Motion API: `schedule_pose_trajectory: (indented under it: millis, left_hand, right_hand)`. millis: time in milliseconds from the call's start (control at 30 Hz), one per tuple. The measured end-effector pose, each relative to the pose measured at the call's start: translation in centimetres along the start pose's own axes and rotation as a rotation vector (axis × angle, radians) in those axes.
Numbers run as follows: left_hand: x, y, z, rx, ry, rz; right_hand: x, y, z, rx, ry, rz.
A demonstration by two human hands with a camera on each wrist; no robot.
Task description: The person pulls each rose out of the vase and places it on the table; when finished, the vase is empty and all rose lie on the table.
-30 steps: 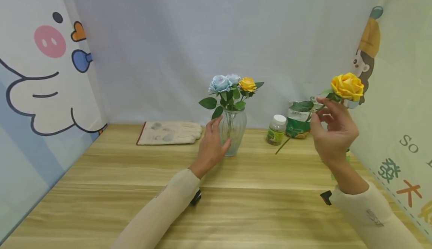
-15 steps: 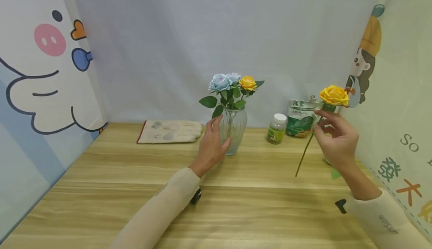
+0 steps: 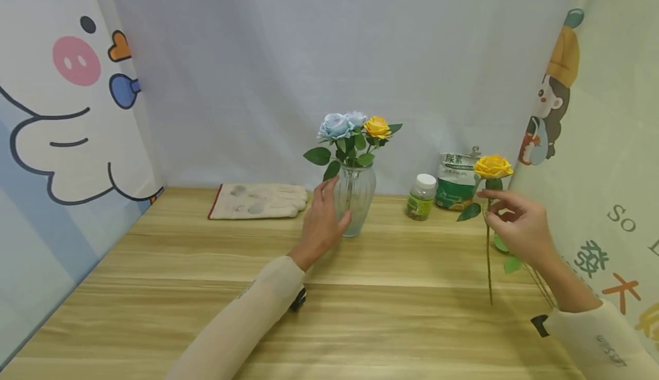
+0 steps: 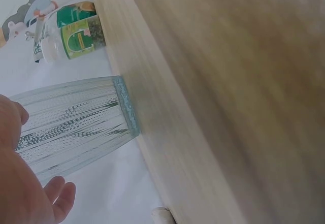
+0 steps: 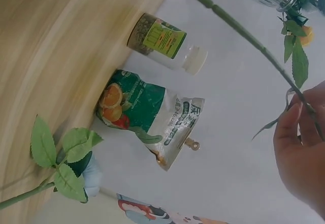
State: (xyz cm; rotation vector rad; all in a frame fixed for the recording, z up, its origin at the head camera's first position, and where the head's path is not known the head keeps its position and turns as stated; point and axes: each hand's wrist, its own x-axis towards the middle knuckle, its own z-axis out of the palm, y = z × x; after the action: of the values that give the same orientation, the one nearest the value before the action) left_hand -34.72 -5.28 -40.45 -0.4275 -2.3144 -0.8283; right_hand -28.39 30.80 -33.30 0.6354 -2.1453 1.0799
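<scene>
Curtain (image 3: 309,54): a pale sweep of cloth, hanging well behind both the left grip (image 3: 323,225) and the right grip (image 3: 522,228).
Worktop (image 3: 309,323): light wood grain, spreading underneath the two grips and out to either side of them.
Yellow rose (image 3: 492,167): up in the air, and it's the right grip that has it! Thumb and fingers pinch the stem just below the bloom. Near upright, bloom above the fingertips, one leaf poking out to their left, long stem dropping below them; whether its lower tip meets the worktop, I can't tell.
Vase (image 3: 356,197): ribbed clear glass, upright just to the right of the left grip. Loose, extended fingers there, along the side of it, thumb in front, no clench; how firmly they touch, I can't tell.
Bouquet (image 3: 351,144): two light blue blooms and a yellow one with green leaves, rising from the vase above the left grip's fingertips.
Gloves (image 3: 257,202): off-white, grey-smudged, red-edged cuff, lying flat to the left of the left grip, finger ends nearest it.
Blue flower (image 5: 70,181): down on the worktop below the right grip, bloom half hidden by leaves.
Bag (image 3: 455,194): green and white, fruit printed on it, standing behind the right grip and to its left.
Jar (image 3: 420,198): white lid, green label, just beside the bag, between the grips and set back.
Clip (image 5: 192,144): small, metallic, fixed at the bag's top, beyond the right grip.
</scene>
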Motion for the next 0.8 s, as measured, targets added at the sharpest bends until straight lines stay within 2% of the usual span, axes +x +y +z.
schedule_pose_trajectory:
  millis: [200,367,467,800]
  left_hand:
    - [-0.1,-0.1,0.0,-0.001,0.006,0.001]
    - [-0.1,-0.1,0.1,0.007,0.001,0.004]
    - [-0.2,0.0,0.1,0.011,0.002,0.007]
    - [-0.1,0.0,0.0,0.059,0.007,0.019]
  right_hand:
    - [-0.4,0.9,-1.0,-0.04,-0.127,0.059]
    - [-1.0,2.1,-1.8,-0.092,-0.283,0.073]
    - [-1.3,2.8,-2.2,-0.096,-0.359,0.108]
    - [-1.8,5.0,-3.4,-0.072,-0.526,0.228]
